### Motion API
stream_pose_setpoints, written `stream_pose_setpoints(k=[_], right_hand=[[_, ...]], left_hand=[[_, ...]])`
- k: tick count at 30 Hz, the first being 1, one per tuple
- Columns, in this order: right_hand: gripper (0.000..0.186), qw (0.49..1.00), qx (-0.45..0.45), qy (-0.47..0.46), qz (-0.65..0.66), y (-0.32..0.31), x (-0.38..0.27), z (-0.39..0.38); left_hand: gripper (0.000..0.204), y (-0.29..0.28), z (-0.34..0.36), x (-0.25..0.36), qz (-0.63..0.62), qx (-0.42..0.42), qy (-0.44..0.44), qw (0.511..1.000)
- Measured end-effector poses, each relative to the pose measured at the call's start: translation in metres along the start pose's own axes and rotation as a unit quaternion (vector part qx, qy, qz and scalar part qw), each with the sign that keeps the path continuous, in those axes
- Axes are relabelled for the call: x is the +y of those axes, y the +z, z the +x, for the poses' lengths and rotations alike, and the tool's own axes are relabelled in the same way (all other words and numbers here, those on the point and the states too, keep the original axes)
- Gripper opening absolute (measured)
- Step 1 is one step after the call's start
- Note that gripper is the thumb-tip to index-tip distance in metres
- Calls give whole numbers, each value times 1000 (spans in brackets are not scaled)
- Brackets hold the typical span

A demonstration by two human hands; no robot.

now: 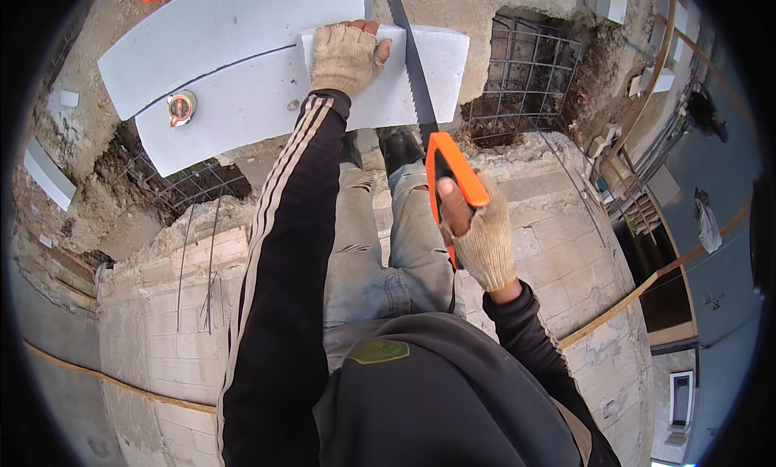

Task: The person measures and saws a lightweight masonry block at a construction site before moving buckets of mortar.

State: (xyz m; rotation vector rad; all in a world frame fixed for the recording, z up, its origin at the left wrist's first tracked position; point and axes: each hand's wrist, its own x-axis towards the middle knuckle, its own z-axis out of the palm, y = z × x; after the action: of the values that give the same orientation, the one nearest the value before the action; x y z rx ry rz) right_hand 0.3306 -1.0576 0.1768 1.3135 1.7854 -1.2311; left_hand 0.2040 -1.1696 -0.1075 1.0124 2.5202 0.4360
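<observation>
Holding saw: right grip; left grip on block.

A building site — rebar grids, rough concrete, big white blocks.

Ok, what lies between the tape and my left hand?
In the head view, just white block lies between the tape and your left hand.

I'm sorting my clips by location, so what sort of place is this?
Probably a building site: a rebar grid sits in a dug-out pit, an orange-handled handsaw lies across a white block, and the concrete around is rough and broken.
</observation>
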Motion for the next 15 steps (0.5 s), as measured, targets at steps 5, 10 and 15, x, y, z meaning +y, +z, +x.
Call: stream_pose_setpoints(k=[5, 10, 15], right_hand=[[45, 993, 58, -89, -60, 20, 0, 59], [44, 999, 8, -50, -10, 6, 27, -21], [44, 999, 13, -33, -30, 22, 0, 68]], left_hand=[[44, -8, 16, -1, -10, -44, -6, 999], [45, -3, 11, -5, 11, -27, -2, 1000], [43, -5, 19, 0, -12, -19, -3, 1000]])
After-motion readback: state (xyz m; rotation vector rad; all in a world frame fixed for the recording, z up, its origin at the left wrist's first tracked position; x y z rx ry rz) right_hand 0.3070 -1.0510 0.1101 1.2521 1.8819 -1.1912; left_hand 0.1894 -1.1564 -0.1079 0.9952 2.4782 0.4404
